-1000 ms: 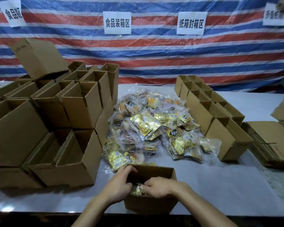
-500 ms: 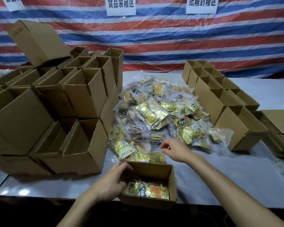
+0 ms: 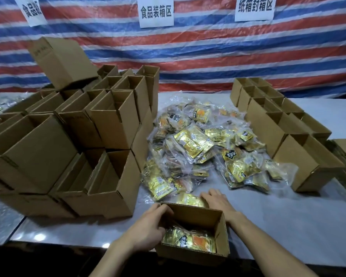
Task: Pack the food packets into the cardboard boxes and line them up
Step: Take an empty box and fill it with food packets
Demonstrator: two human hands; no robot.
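Shifted since half a second back: right hand [image 3: 218, 200], off the heap's edge and down onto a gold packet [image 3: 189, 198] lying just behind the front box [image 3: 225, 230]. On the left of the table [image 3: 288, 226]: big stack of open cartons [image 3: 68, 146], visible insides empty, many hidden. On the right: row of open cartons [image 3: 284, 132], contents out of sight. Between them: heap of food packets [image 3: 204, 144], print too small to read. Inside front box, at the near table edge: a few gold and orange packets [image 3: 188, 239]. Right fingers laid fairly flat on the packet, thumb hidden. Gripping the box's far-left corner, fingers curled over the rim: left hand [image 3: 148, 226]. Hands apart.
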